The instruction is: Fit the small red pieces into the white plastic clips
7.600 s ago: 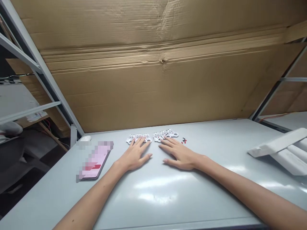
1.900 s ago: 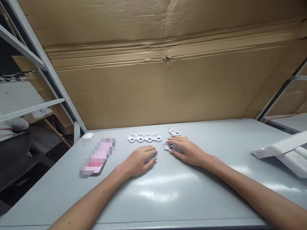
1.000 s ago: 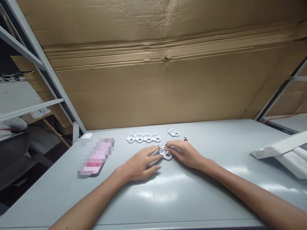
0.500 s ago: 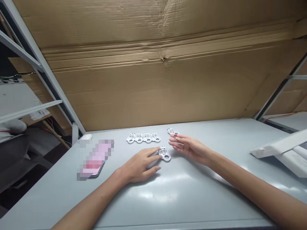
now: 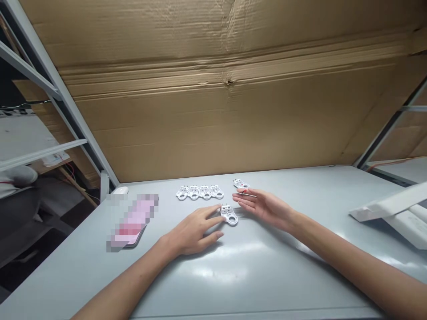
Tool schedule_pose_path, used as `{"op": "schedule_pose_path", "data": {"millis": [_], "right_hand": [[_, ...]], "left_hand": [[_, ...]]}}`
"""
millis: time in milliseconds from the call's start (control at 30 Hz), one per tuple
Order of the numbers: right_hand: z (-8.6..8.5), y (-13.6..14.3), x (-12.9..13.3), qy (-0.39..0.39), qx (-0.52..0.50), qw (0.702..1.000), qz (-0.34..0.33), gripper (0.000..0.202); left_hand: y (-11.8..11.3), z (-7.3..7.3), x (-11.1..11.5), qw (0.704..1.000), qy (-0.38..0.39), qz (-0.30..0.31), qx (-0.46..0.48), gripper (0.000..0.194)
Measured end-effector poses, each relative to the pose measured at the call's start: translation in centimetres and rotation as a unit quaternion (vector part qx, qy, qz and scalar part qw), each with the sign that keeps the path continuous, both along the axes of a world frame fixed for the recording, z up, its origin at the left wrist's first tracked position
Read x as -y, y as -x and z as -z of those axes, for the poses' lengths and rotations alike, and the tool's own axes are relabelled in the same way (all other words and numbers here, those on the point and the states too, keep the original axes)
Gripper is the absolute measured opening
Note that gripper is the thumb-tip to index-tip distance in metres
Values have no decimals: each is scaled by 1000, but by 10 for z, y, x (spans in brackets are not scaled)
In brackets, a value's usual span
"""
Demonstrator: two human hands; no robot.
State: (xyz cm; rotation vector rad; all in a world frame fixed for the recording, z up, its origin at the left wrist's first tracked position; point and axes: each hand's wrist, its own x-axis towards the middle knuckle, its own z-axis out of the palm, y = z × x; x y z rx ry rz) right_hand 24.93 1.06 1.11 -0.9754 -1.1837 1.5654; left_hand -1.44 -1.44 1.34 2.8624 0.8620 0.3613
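My left hand (image 5: 196,230) rests palm down on the grey table (image 5: 207,284), fingers spread, with two fingertips touching the edge of a white plastic part (image 5: 230,216) that has a round hole and prongs. To the right, my right hand (image 5: 267,206) is turned palm up with its fingers stretched out. Across those fingers lies a small thin item (image 5: 248,194) with a red bit, too small to name. Just beyond it is another white part (image 5: 240,183), partly hidden by the fingers.
Several similar white parts (image 5: 199,192) stand in a row behind my left hand. A pink, pixelated phone-like object (image 5: 135,222) lies at the left, near a white rounded object (image 5: 120,190). White angular pieces (image 5: 393,209) are at the right. Cardboard (image 5: 213,133) walls the back.
My right hand has rolled further palm up and its fingers have straightened, so the thin item shows more clearly. My left hand has hardly moved.
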Motion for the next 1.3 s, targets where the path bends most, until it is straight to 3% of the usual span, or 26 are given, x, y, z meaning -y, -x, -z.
{"op": "schedule_pose_path", "data": {"millis": [133, 233, 300, 400, 500, 667, 800, 933, 1067, 1167, 1300], "right_hand": [[-5, -4, 1, -12, 25, 999, 45, 20], [-11, -16, -3, -92, 141, 981, 91, 30], [-12, -27, -8, -192, 278, 934, 117, 33], [-8, -42, -15, -342, 465, 808, 120, 25], [-2, -50, -20, -388, 532, 750, 67, 22], [3, -49, -21, -397, 552, 732, 47, 23], [5, -39, -15, -418, 524, 739, 64, 28], [7, -15, 2, -485, 484, 728, -12, 27], [9, 8, 17, -520, 485, 699, -76, 24], [12, 14, 18, -526, 499, 686, -59, 21], [15, 10, 10, -507, 564, 652, -11, 24]], "left_hand": [[1, -1, 0, 1000, 4, 2, 11, 39], [1, -1, 0, 1000, 8, 0, 3, 40], [0, -1, 0, 1000, 9, 0, 1, 41], [0, -1, 0, 1000, 10, 1, 0, 41], [0, -1, 1, 1000, 14, -1, -4, 42], [1, -3, 2, 1000, 24, -4, -8, 44], [-1, -4, 3, 999, 25, 4, -34, 45], [-3, -1, 3, 998, 31, 2, -54, 49], [-2, 6, -1, 997, -4, -63, -44, 53], [-1, 11, -4, 994, -26, -104, -33, 51], [-2, 11, -3, 993, -22, -108, -33, 47]]}}
